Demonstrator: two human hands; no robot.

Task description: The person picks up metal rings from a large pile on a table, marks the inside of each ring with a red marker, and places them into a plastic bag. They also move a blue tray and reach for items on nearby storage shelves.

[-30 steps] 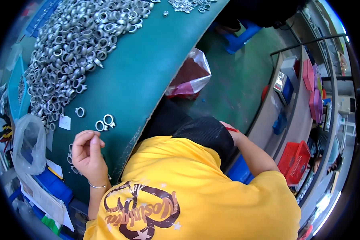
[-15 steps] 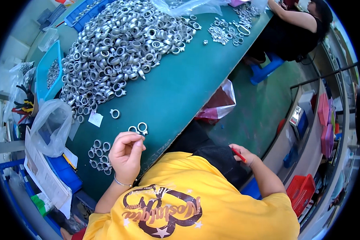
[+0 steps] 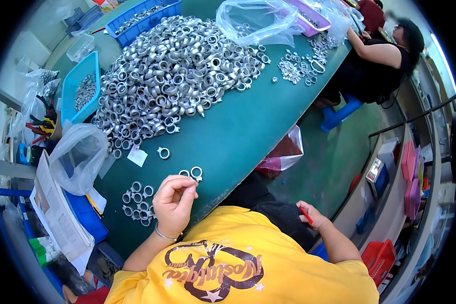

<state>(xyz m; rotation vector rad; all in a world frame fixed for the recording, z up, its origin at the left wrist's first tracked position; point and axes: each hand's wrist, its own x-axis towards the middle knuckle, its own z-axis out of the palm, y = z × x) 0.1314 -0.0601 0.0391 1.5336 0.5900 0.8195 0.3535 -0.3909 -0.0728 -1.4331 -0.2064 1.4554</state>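
Note:
My left hand (image 3: 175, 203) is over the near edge of the green table, thumb and forefinger pinched together. Right at those fingertips are two silvery metal rings with small lugs, one ring (image 3: 196, 174) in plain sight and the other partly hidden by the fingers. Whether the pinch holds a ring or some smaller piece, I cannot make out. To its left lies a small group of similar rings (image 3: 138, 198). My right hand (image 3: 316, 217), low beside my lap, is closed around a slim red object (image 3: 306, 216); its far part is hidden.
A large heap of metal rings (image 3: 172, 76) covers the table (image 3: 238, 121). Around it are a light-blue bin (image 3: 67, 96), a blue bin (image 3: 175, 9) and clear plastic bags (image 3: 78, 157). One ring (image 3: 163, 153) lies by a paper slip (image 3: 137, 156). Another person (image 3: 385, 55) sits at the far right.
The whole view has shifted, so the scene sits lower and further right. Both hands keep nearly the same pose, the left beside the two rings and the right around the red object.

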